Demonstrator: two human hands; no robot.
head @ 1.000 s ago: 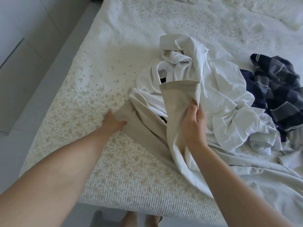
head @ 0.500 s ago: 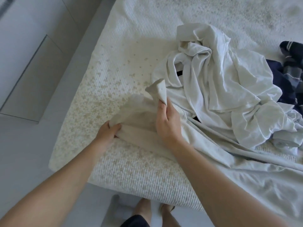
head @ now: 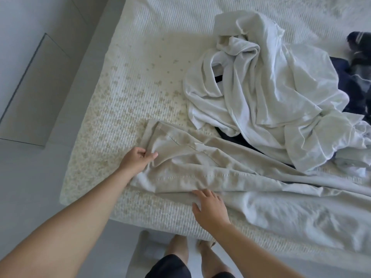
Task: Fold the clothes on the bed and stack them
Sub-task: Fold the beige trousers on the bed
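Since the earlier frame your right hand (head: 210,209) has dropped the raised hem and lies open-fingered on the beige trousers (head: 200,169), spread along the bed's (head: 140,77) near edge, while your left hand (head: 138,158) pinches their left end, so smoothing is under way and next you'd likely fold them across.

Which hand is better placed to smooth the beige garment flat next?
The right hand: it lies open on the beige garment near edge, free to sweep. The left hand pinches its end.
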